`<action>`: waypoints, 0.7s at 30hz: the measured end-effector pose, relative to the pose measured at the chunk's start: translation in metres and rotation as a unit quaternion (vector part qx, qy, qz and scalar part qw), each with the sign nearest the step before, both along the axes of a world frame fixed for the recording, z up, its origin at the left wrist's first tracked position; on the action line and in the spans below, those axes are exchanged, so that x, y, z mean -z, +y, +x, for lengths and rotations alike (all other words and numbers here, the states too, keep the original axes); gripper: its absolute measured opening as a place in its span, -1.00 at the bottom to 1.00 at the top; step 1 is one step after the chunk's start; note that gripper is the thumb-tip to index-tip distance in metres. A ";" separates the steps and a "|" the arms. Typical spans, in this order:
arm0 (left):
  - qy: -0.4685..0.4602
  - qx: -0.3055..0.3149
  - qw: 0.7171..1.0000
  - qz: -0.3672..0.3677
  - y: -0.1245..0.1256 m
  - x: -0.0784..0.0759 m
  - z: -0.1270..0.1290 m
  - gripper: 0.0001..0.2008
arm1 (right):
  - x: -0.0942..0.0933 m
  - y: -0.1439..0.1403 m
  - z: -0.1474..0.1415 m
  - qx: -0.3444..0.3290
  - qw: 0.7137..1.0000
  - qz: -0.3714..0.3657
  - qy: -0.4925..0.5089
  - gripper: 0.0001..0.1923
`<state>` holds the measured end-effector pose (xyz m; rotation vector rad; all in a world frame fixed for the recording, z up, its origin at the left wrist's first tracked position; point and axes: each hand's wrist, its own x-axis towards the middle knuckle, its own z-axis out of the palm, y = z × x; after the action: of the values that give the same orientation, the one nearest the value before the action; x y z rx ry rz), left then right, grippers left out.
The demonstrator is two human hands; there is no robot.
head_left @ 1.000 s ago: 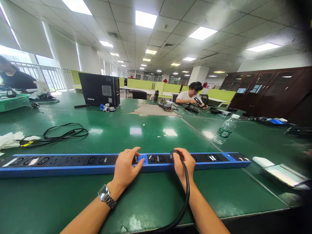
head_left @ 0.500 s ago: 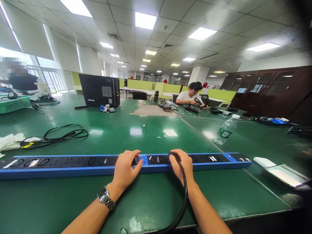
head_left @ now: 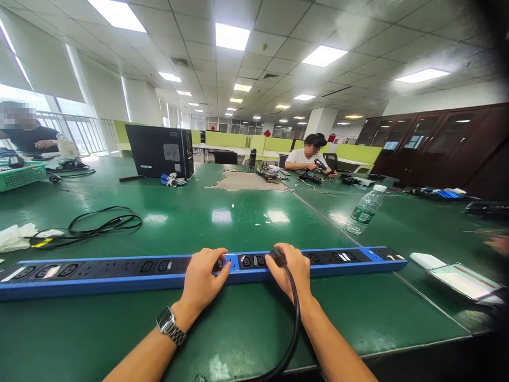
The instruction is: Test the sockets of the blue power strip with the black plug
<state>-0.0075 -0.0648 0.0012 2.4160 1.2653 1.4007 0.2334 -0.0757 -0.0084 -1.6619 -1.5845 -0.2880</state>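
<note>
A long blue power strip (head_left: 131, 283) with black socket panels lies across the green table in front of me. My left hand (head_left: 204, 278) grips it near the middle, fingers over the top and thumb near the small blue panel. A metal-banded watch (head_left: 170, 324) is on that wrist. My right hand (head_left: 292, 273) closes on a black plug (head_left: 279, 258) over the sockets right of the middle. Whether its pins sit in a socket is hidden. The plug's thick black cable (head_left: 295, 323) curves down toward me over the table's near edge.
A looped black cable (head_left: 103, 225) lies at left. A water bottle (head_left: 363, 212) and a phone-like device with lit screen (head_left: 463, 281) are at right. Farther back are a black computer case (head_left: 159, 151), a green basket (head_left: 22, 178) and a seated person (head_left: 306, 157) holding a tool.
The plug in my right hand has tilted, so more of its body shows. My left hand stays in place on the power strip. The whole view has shifted slightly.
</note>
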 end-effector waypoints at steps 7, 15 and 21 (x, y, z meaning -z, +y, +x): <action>0.000 0.001 1.000 -0.008 0.000 -0.001 0.000 -0.80 | 0.002 0.000 0.006 -0.044 0.988 0.099 0.112 -0.68; 0.062 0.059 0.996 0.024 -0.008 -0.001 0.007 -0.64 | 0.008 -0.004 -0.024 -0.170 0.977 0.099 0.086 -0.62; 0.113 0.112 0.986 0.048 -0.010 -0.003 0.010 -0.56 | 0.003 -0.011 -0.038 -0.322 0.942 0.092 -0.018 -0.64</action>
<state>0.0025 -0.0747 0.0045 2.7453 0.9416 1.1811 0.1953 -0.0863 -0.0112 -0.9311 -1.9633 -0.1173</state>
